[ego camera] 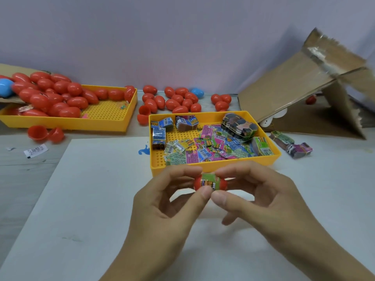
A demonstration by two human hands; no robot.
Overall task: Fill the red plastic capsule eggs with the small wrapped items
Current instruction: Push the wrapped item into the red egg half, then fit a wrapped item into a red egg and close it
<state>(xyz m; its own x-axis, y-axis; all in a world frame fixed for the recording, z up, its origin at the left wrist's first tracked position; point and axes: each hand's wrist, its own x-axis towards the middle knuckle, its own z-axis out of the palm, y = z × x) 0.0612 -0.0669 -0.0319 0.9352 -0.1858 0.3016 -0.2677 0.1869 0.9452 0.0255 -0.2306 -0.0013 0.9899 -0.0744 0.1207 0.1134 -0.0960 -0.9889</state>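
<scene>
- Red plastic capsule egg (221,183), lying sideways, is held above the white sheet (91,199) on the table (20,169), just in front of the near yellow tray.
- The egg is pinched from both ends: left hand (162,209) on the left half, right hand (269,201) on the right half, thumbs below and forefingers above.
- A small green wrapped item (210,180) is seen between the two halves; the halves are not fully joined.
- Both thumb tips are nearly touching beneath the egg.
- Near yellow perforated plastic tray (203,167) is set just beyond the hands; loose wrapped items (213,147) in pink, green and blue are heaped in it, with banded bundles (239,126) toward its far side.
- Two more banded bundles (292,145) are laid on the table right of that tray.
- A second yellow perforated tray (113,122) is placed at far left, with closed red eggs (56,94) piled over its left part.
- A blue egg (6,87) is seen at the left edge of that pile.
- A loose cluster of red eggs (174,100) is spread on the table behind the near tray, with another blue egg (197,92) among them.
- Open red egg halves (45,133) are lying in front of the far tray; others (144,114) lie between the two trays.
- A torn brown cardboard box (304,88) is tipped at far right.
- A blue smear (144,150) is marked on the white sheet beside the near tray.
- A small printed paper slip (35,152) is lying on the table at left.
</scene>
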